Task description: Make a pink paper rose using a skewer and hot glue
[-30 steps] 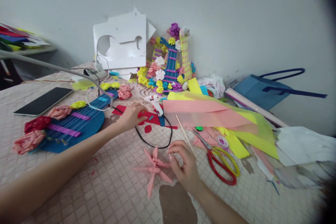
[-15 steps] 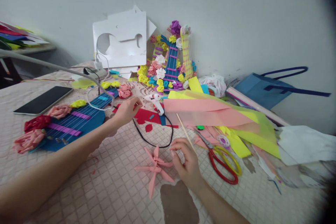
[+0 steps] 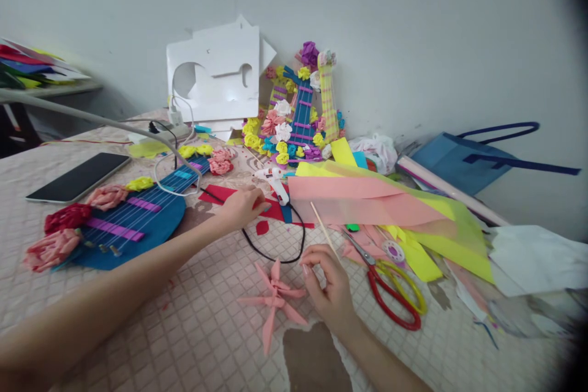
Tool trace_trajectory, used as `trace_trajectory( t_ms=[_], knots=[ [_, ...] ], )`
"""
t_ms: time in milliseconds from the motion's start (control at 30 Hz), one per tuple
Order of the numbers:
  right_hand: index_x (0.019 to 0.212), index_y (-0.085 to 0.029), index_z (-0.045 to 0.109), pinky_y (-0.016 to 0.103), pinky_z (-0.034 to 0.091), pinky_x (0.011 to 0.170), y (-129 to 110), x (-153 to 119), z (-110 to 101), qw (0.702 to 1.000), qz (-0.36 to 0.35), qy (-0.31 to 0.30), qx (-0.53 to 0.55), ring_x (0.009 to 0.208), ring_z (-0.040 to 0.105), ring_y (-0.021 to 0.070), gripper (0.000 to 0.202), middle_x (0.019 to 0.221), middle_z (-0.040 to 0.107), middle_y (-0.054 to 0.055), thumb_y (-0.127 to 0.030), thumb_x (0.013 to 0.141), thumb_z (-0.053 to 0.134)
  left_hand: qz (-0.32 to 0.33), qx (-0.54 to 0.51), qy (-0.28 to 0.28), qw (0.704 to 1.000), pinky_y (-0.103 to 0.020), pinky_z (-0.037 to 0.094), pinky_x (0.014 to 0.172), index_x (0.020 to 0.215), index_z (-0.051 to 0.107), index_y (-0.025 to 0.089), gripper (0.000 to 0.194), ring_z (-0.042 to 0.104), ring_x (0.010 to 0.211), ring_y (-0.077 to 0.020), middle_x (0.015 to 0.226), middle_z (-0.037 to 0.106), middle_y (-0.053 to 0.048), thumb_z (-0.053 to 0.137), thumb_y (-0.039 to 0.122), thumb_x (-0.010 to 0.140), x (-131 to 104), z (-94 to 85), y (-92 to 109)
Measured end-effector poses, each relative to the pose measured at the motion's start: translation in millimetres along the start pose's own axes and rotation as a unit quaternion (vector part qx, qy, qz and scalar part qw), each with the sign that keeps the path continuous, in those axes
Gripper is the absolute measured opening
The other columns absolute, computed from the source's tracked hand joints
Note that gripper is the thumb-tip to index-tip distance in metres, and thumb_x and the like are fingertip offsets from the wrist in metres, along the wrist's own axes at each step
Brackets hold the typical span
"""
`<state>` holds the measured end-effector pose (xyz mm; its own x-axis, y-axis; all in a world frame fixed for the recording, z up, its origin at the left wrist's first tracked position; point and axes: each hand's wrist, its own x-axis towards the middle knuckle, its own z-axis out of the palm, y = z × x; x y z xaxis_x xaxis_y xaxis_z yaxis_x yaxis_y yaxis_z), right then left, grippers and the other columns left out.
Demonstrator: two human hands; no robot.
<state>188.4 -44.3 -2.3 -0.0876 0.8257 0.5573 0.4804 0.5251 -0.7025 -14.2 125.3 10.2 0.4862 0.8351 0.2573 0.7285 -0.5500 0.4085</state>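
In the head view, the left hand [image 3: 244,206] is loosely curled over the flat red paper [image 3: 215,193], near the white glue gun [image 3: 274,184]; the right hand [image 3: 328,285] is half-curled beside the pink star-shaped paper piece [image 3: 274,301] on the tiled-pattern tabletop [image 3: 206,324]; whether either grasps anything, I cannot tell.

Plain grey wall [image 3: 390,24], soft light; patterned table [image 3: 184,331] in front, shelf [image 3: 68,89] at left edge.
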Motion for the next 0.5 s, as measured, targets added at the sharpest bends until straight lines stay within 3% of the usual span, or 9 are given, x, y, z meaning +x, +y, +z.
trace_trajectory(
  t_ms=[133, 300, 500],
  knots=[
    [0.088, -0.020, 0.056, 0.033, 0.044, 0.074, -1, 1, -1, 1.000, 0.002, -0.004, 0.001, 0.086, 0.054, 0.0184, 0.012, 0.091, 0.054, 0.005, -0.013, 0.085, 0.046, -0.028, 0.011, -0.034, 0.999, -0.041, 0.052, 0.083, 0.116, 0.054, 0.015, 0.030, 0.059, 0.098, -0.0203, 0.116, 0.057, -0.009, 0.054, 0.032, 0.091, 6, 12.8, 8],
    [0.087, -0.020, 0.056, 0.033, 0.044, 0.075, -2, 0, -1, 1.000, 0.009, -0.005, 0.005, 0.086, 0.054, 0.0182, 0.012, 0.091, 0.054, 0.005, -0.012, 0.085, 0.047, -0.055, -0.020, -0.040, 0.997, -0.041, 0.052, 0.083, 0.117, 0.054, 0.016, 0.030, 0.059, 0.099, -0.0204, 0.117, 0.056, -0.009, 0.053, 0.031, 0.091, 9, 14.9, 1],
    [0.090, -0.021, 0.055, 0.033, 0.045, 0.073, 3, 7, 0, 0.999, 0.016, 0.035, -0.019, 0.086, 0.054, 0.0183, 0.012, 0.091, 0.056, 0.005, -0.014, 0.086, 0.045, -0.070, -0.093, 0.007, 0.993, -0.041, 0.052, 0.083, 0.117, 0.054, 0.015, 0.031, 0.059, 0.098, -0.0208, 0.116, 0.057, -0.009, 0.054, 0.032, 0.091, 4, -0.7, -25]
  ],
)
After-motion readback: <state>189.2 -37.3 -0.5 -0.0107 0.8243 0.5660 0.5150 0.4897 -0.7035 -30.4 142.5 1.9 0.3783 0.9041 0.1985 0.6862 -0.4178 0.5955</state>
